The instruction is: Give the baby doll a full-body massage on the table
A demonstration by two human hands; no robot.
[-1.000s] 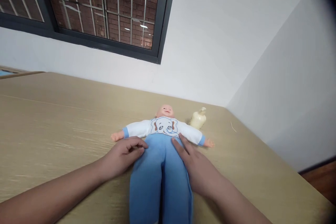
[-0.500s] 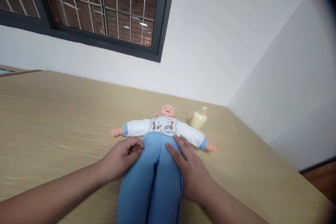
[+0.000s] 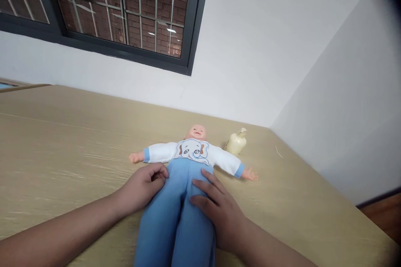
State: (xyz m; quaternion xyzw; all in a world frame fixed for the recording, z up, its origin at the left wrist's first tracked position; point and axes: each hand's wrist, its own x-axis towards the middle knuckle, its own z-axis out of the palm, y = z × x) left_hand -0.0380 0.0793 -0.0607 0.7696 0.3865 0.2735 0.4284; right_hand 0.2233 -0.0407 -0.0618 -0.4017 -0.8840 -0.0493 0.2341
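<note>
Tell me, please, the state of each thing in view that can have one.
doll: lying face up, arms spread
blue trousers: on the doll
left hand: curled at the trousers' side
right hand: open, fingers on the trousers
pump bottle: standing upright
window: cannot tell whether shut

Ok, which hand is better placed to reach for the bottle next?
Right, I'd judge: the right hand lies open on the trousers, on the same side as the bottle. The left hand is curled at their other edge.
</note>
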